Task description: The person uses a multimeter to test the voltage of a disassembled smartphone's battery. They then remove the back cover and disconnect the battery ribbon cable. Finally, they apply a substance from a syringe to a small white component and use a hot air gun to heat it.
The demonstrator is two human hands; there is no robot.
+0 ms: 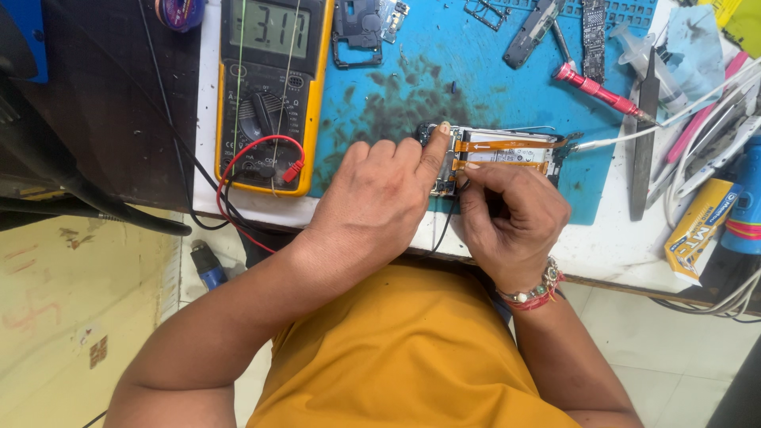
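Left hand [380, 198]: rests on the blue work mat [507, 103], index finger stretched out and pressing on the left end of the opened phone [495, 158]; it pins the phone down and grips nothing.
Right hand [511, 218]: curled over the phone's near edge, thumb and fingertips pinched together on what looks like a thin black probe or lead, though the fingers hide most of it.
Opened phone: lies flat near the front edge of the mat, between the two hands, back cover off, orange flex ribbons running along its length.
White cable [634, 136]: reaches the phone's right end from the right side of the bench.
Multimeter [269, 95]: yellow-cased, stands just left of the mat, display lit, red and black leads looping from its sockets toward the hands.
Nearby tools: red-handled screwdriver [598, 91] and a flat file [644, 135] lie to the right, well apart from the phone.
Risk, slip: if the pinched tip skids off its contact, it could bridge neighbouring pads or scratch the ribbons.
Risk, shift: the phone is held by one fingertip only; a tug from the white cable could turn it under the hand.
Risk, leads: the looping meter leads pass close to the left wrist and could snag.
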